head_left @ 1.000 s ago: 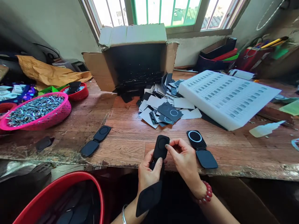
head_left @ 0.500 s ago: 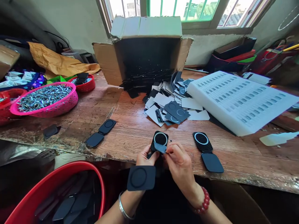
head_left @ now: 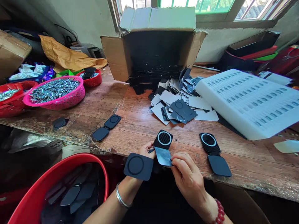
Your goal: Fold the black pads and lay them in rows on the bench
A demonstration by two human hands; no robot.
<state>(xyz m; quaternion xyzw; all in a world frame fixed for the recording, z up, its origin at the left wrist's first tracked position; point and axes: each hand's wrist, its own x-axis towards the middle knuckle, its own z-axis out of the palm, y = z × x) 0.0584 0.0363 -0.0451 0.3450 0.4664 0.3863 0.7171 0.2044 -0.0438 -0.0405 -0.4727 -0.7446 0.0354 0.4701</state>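
Observation:
My left hand (head_left: 147,149) grips a black folding wireless charger (head_left: 163,139), its upper pad showing a white ring around a ribbed dark centre. My right hand (head_left: 188,172) pinches the right edge of a shiny blue-grey sheet (head_left: 163,156), spread just below the ringed pad. Whether the sheet is still stuck to the charger, I cannot tell. A dark rounded panel with a circle outline (head_left: 138,166) lies over my left wrist and hides part of that hand. One unfolded charger (head_left: 213,152) with a white ring rests at right; another unfolded charger (head_left: 106,127) lies at left.
Behind my hands lies a heap of cards (head_left: 179,105) before an open carton (head_left: 161,56). A white foam block (head_left: 249,102) stands at right, a pink basket of metal parts (head_left: 56,93) at left. A red tub (head_left: 106,174) of dark panels sits below the table edge.
The sheet has swung from over the ringed pad to below it, lying flatter, with my right hand moving right and down. The whole view has shifted slightly.

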